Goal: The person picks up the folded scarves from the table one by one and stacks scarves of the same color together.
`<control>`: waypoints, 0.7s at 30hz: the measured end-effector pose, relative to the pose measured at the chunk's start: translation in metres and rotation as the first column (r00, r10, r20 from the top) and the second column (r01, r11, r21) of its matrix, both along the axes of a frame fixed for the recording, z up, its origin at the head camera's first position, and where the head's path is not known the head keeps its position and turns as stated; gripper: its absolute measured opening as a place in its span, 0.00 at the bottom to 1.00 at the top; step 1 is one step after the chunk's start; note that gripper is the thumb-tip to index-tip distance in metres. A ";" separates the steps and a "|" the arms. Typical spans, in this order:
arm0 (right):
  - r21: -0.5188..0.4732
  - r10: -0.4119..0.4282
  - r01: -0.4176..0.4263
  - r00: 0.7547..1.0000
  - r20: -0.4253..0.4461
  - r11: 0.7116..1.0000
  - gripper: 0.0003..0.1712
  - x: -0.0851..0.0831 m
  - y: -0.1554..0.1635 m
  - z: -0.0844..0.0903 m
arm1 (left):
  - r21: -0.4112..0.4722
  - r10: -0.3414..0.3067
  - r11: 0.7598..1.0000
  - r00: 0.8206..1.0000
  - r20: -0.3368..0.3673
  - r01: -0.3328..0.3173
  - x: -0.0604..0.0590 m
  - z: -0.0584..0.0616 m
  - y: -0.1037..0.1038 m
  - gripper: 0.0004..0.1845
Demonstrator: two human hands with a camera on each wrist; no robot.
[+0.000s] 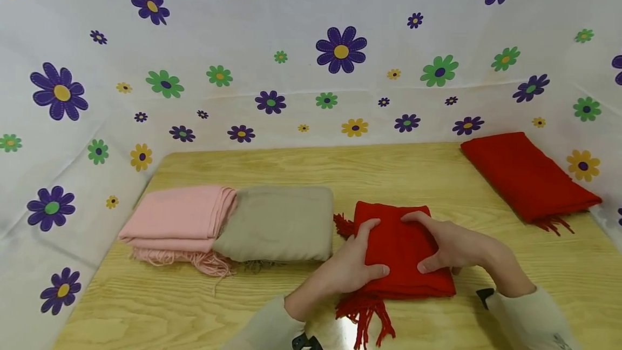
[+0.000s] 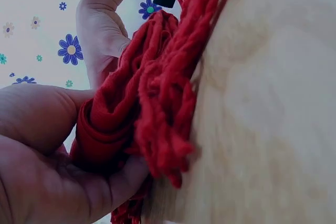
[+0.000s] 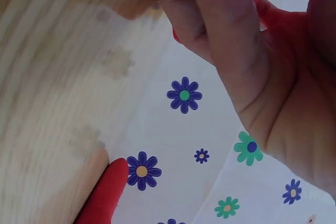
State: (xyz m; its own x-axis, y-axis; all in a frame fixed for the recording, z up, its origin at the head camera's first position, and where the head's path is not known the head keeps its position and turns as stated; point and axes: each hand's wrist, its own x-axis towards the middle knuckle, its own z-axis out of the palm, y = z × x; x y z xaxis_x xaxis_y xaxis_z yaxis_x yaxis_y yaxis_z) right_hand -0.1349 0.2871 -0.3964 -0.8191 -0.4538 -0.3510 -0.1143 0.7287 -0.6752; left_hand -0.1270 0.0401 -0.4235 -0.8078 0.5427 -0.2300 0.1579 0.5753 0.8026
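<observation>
Folded red scarf (image 1: 400, 253): lies on the desk (image 1: 340, 172) near its front edge, right of centre, held between both hands; fringe (image 1: 364, 315) spills off its front-left corner toward the person, and a smaller tuft shows at the back-left corner.
Left hand (image 1: 352, 266): grip closed on the scarf's left edge, thumb on top and fingers tucked under; the left wrist view shows the palm (image 2: 47, 171) wrapped round the rolled red fold (image 2: 113, 124).
Right hand (image 1: 449, 244): grip clasps the scarf's right edge, thumb on top of the cloth, fingers curled at its side; the right wrist view shows only bent fingers (image 3: 220, 30) with a sliver of red behind them.
Beige scarf (image 1: 279, 223): folded, just left of the red one, not touching it.
Pink scarf (image 1: 177, 220): folded stack against the beige one's left side, fringe toward the front.
Second red scarf (image 1: 527, 174): folded, well apart at the far right corner.
Surround: white sheet with printed flowers (image 1: 341, 51) behind and beside the desk.
</observation>
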 end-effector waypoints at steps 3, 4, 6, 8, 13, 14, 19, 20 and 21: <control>-0.006 -0.005 0.005 0.997 -0.071 1.000 0.48 -0.001 0.000 -0.003 | -0.012 0.034 0.999 0.999 -0.033 -0.035 0.000 0.001 0.002 0.45; -0.001 -0.006 0.006 0.995 -0.104 1.000 0.47 -0.002 0.000 -0.004 | -0.019 0.049 0.999 0.998 -0.051 -0.050 -0.001 0.001 0.003 0.45; 0.018 -0.005 0.008 0.987 -0.161 1.000 0.47 -0.004 -0.001 -0.006 | -0.022 0.075 0.997 0.994 -0.081 -0.077 -0.001 0.000 0.004 0.43; 0.030 -0.011 0.017 0.983 -0.183 0.999 0.47 -0.006 0.000 -0.007 | -0.028 0.093 0.995 0.990 -0.111 -0.096 0.000 -0.001 0.006 0.42; 0.050 -0.035 0.047 0.975 -0.218 0.998 0.45 -0.007 -0.001 -0.010 | -0.079 0.093 0.991 0.984 -0.152 -0.106 -0.001 -0.003 0.011 0.40; 0.053 -0.044 0.058 0.971 -0.233 0.997 0.44 -0.007 -0.001 -0.010 | -0.097 0.086 0.990 0.983 -0.160 -0.103 -0.001 -0.004 0.011 0.40; 0.082 -0.069 0.093 0.962 -0.264 0.992 0.43 -0.006 0.000 -0.011 | -0.190 0.049 0.977 0.974 -0.223 -0.092 -0.005 -0.008 0.015 0.39; 0.085 -0.069 0.094 0.964 -0.256 0.992 0.45 -0.005 0.000 -0.011 | -0.223 0.035 0.971 0.969 -0.246 -0.091 -0.005 -0.008 0.015 0.39; 0.084 -0.066 0.090 0.967 -0.246 0.992 0.47 -0.005 0.001 -0.011 | -0.261 0.018 0.961 0.963 -0.271 -0.092 -0.004 -0.009 0.016 0.38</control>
